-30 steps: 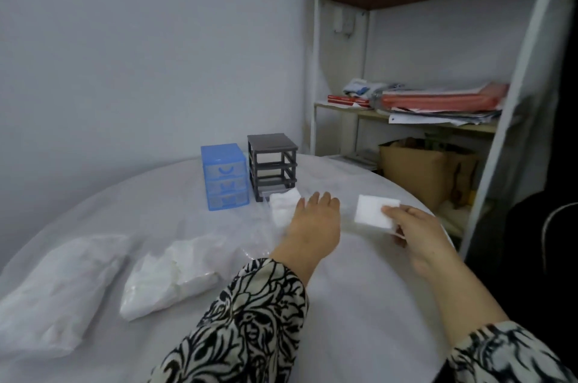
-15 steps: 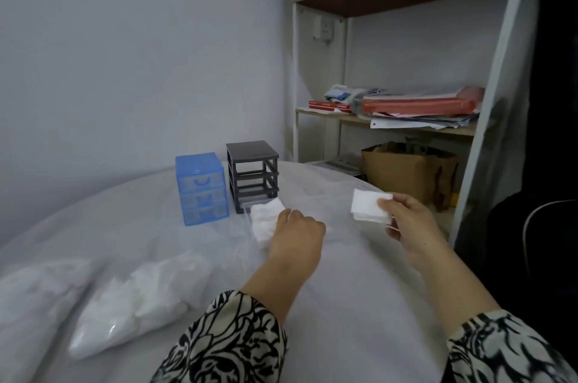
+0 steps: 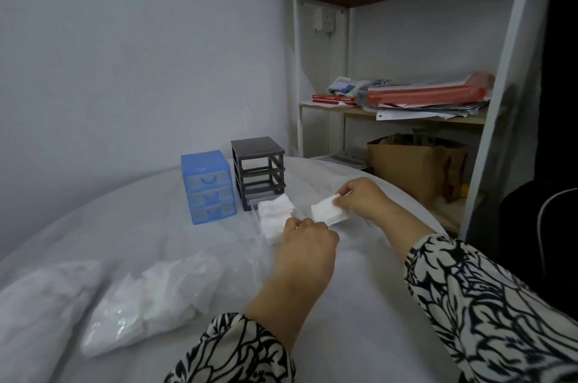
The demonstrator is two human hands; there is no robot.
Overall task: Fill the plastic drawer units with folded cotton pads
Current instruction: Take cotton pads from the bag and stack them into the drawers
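Between both hands, a white folded cotton pad (image 3: 328, 213) sits pinched in the right hand's (image 3: 362, 199) grip, the left hand (image 3: 308, 240) curled at its near edge, above the white-covered bench (image 3: 359, 288) near the grey plastic drawer frame (image 3: 259, 172).

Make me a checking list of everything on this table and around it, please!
Surface: round table under a white cover.
Job's things: blue drawer unit, drawers in; grey drawer unit, slots empty; clear drawer out in front of it, holding cotton pads.
Clutter: two bags of white pads.
Grippers: right hand pinches a stack of pads; left hand reaches toward it, fingertips hidden.
Cables: nothing seen.
Surroundings: shelf with papers, brown paper bag below.
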